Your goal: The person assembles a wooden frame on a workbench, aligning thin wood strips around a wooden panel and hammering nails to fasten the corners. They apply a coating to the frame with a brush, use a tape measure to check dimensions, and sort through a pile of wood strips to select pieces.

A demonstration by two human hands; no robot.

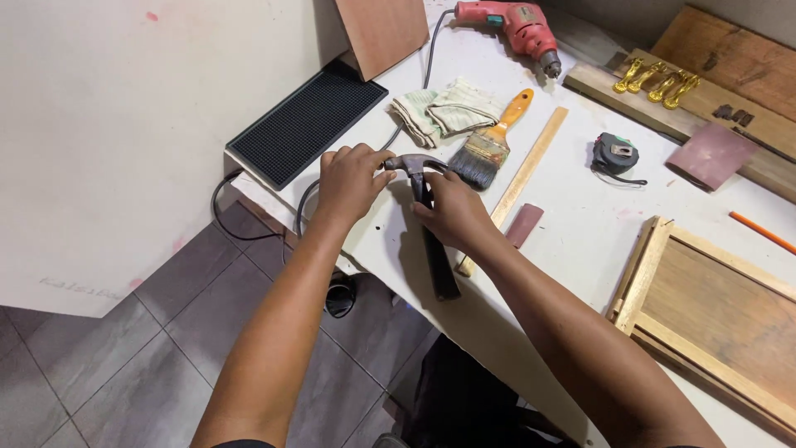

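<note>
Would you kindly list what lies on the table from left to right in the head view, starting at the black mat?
Black mat → left hand → hammer → paintbrush → wooden ruler → tape measure → sandpaper block → orange pencil.

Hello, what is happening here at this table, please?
A person has both hands on a dark claw hammer with a black handle lying on the white worktable. The left hand covers its head; the right hand holds the upper handle. An orange-handled paintbrush lies just beyond.
</note>
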